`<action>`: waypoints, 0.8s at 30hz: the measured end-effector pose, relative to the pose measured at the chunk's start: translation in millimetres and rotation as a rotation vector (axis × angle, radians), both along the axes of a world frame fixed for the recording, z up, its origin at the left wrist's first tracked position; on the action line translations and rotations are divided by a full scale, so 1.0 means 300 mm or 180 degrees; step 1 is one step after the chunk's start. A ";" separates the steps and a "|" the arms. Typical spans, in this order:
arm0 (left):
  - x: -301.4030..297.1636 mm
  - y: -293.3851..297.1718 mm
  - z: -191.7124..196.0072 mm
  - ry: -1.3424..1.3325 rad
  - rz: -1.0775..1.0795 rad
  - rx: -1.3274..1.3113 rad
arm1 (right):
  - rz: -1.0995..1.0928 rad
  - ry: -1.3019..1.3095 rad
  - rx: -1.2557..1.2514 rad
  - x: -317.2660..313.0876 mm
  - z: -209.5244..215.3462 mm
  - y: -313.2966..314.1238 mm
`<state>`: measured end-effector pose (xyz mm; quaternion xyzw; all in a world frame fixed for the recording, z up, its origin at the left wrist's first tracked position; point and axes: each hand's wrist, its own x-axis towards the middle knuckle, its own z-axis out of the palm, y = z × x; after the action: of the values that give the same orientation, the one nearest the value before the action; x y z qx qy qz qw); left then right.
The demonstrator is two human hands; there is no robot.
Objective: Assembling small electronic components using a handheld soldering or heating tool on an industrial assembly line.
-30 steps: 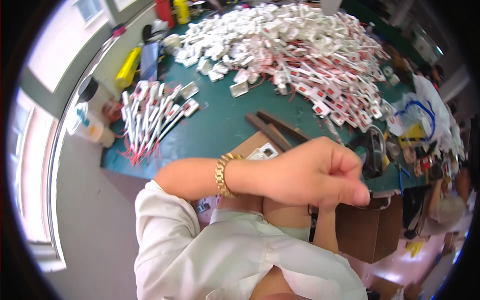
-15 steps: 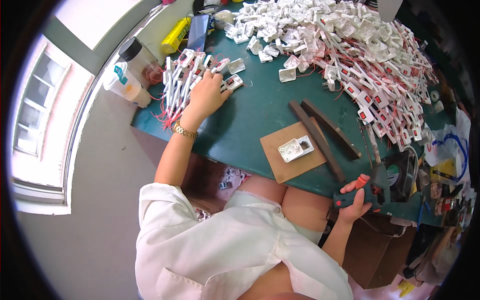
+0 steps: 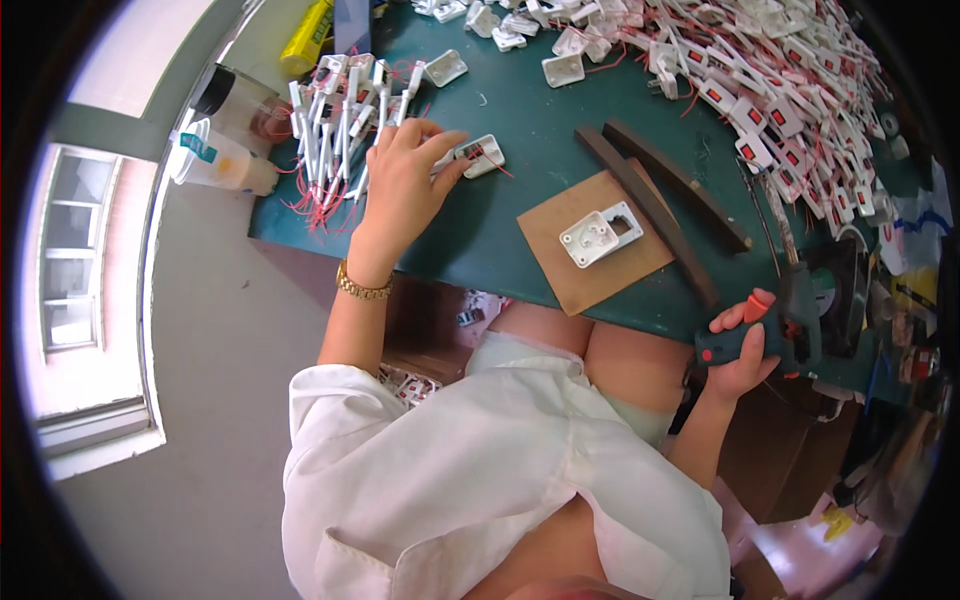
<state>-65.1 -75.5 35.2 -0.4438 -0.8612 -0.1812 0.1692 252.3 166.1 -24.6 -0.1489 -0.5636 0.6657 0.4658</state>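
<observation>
Between its thumb and fingers, my left hand (image 3: 405, 190) pinches the edge of a small white plastic housing (image 3: 487, 156) with a thin red wire. Just beyond it lies a bundle of white stick-like parts (image 3: 335, 135) with red wires. On the right, my right hand (image 3: 738, 365) is wrapped round the dark green handle of a power tool (image 3: 722, 347) with a red button and an orange part. How the tool continues past the hand is hard to make out. In front of me a white plastic casing (image 3: 590, 240) lies on a brown square board (image 3: 565, 285).
Two dark bars (image 3: 655, 225) lie on and beside the board. A heap of wired white units (image 3: 780, 120) covers the far right of the green table (image 3: 450, 245). One loose white shell (image 3: 446, 68) lies past my left hand. A cup (image 3: 225, 165) and a jar (image 3: 245, 100) stand at the left edge.
My left hand has drawn back from the bundle, bringing the small white housing with it to the right and nearer. My right hand keeps hold of the power tool. The whole view has shifted.
</observation>
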 end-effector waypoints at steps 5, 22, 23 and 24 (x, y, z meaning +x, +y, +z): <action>0.017 0.082 -0.048 0.0244 -0.1070 0.0110 | 0.0007 0.0059 0.0038 -0.010 0.003 -0.005; 0.041 0.073 -0.066 -0.1116 -0.0840 0.1087 | 0.0201 0.0127 -0.0011 -0.003 -0.007 0.007; 0.071 0.069 -0.042 -0.1307 -0.0837 0.1264 | 0.0212 0.0150 0.0004 0.002 -0.008 0.011; 0.101 0.068 -0.016 -0.1317 -0.0864 0.1271 | 0.0186 0.0143 0.0017 0.005 -0.010 0.013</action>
<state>-34.7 -55.2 30.4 -0.4663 -0.7576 -0.4541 0.0486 253.8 170.1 -27.6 -0.1162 -0.5589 0.6807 0.4591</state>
